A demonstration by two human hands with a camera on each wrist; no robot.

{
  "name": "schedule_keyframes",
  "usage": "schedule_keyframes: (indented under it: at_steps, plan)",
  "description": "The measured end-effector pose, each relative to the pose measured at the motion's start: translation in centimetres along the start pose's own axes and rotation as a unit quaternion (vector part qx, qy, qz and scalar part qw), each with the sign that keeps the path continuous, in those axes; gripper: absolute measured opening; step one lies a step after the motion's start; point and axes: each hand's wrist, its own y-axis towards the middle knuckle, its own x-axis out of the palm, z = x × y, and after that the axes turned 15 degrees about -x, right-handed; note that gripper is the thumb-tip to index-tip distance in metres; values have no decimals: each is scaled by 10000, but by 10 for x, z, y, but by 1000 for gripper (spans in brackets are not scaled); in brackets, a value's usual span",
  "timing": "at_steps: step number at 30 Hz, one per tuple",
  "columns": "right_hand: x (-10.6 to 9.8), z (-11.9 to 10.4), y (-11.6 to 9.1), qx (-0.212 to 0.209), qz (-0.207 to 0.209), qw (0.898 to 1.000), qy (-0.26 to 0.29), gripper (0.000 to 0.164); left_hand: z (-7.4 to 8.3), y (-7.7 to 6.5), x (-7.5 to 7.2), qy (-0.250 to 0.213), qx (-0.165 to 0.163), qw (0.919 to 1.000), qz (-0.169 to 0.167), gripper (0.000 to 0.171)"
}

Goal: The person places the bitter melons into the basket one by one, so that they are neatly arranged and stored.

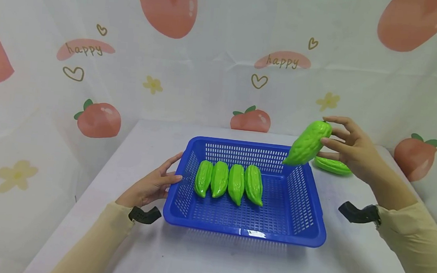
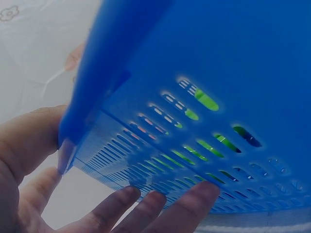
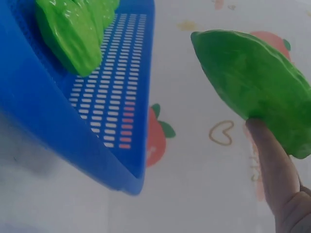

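Note:
My right hand (image 1: 357,149) pinches a green bitter melon (image 1: 306,144) by its upper end, above the basket's right rear corner. The melon tilts, its pointed tip toward the lower left. In the right wrist view, one finger (image 3: 275,162) presses along the melon (image 3: 252,82). With thumb and fingers, my left hand (image 1: 153,186) grips the left side of a blue plastic basket (image 1: 243,232). The left wrist view has the fingers (image 2: 187,208) against the slotted wall. Several bitter melons (image 1: 220,180) lie side by side in the basket's left part.
Another bitter melon (image 1: 332,165) lies on the white tabletop (image 1: 199,269) behind the right hand, partly hidden by it. A white cloth (image 1: 215,80) printed with peaches, hearts and flowers hangs behind. Each wrist carries a black strap mount (image 1: 358,213).

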Motion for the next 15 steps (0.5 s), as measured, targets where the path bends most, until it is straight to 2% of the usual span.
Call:
schedule_keyframes:
  at_steps: [4,9,15]
  plan:
    - [7,3,4,717,-158,9956,-588,48,0,0,0,-14,-9,10000,1,78]
    - [14,9,9,1478,-415,9809,-1195,46,0,-1,0,-16,-3,10000,-19,78]
    - [23,18,15,2083,-776,9655,-1357,46,1,-1,0,32,-4,10000,-6,77]
